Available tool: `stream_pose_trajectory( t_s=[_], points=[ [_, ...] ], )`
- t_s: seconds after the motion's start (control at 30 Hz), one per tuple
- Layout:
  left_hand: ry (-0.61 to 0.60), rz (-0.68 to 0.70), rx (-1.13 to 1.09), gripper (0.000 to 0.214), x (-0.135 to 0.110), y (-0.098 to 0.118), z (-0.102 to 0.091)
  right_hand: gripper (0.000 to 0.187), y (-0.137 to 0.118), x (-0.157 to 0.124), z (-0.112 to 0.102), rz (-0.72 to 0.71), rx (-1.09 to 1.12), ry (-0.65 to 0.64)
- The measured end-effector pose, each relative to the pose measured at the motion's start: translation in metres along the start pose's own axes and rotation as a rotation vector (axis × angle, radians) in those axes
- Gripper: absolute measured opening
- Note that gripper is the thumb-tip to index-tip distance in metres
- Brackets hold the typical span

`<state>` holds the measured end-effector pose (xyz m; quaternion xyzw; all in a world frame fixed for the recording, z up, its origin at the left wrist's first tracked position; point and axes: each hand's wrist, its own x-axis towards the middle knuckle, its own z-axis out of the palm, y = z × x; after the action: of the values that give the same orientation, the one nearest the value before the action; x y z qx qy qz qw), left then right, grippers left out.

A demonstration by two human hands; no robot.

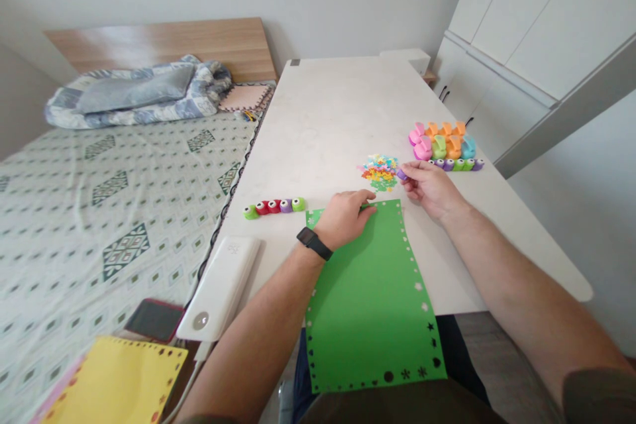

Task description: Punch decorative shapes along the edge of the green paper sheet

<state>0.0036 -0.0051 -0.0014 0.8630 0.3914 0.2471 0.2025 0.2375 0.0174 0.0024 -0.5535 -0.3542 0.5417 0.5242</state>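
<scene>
A green paper sheet [370, 298] with punched shapes along its edges lies on the white table [322, 112] and hangs over the near edge. My left hand [344, 217], with a black watch on the wrist, rests on the sheet's top edge with fingers curled, pinching the paper. My right hand [431, 187] is closed on a small purple craft punch [401, 174] just right of a pile of coloured paper cut-outs [380, 171].
A row of small punches [275, 207] lies left of the sheet. More punches [444, 144] stand at the right edge. A white power bank [218, 288] lies at the table's left. A bed [99, 179], a phone [155, 319] and yellow paper [116, 384] are at left.
</scene>
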Motion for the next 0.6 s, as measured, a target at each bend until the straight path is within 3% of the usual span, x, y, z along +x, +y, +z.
stream_pose_trajectory(
  t_s=[0.6],
  points=[
    [-0.017,-0.017,0.021,0.024,0.0001,0.001,-0.0016,0.027,-0.0037,-0.0026,-0.0005,-0.011,0.023,0.019]
  ],
)
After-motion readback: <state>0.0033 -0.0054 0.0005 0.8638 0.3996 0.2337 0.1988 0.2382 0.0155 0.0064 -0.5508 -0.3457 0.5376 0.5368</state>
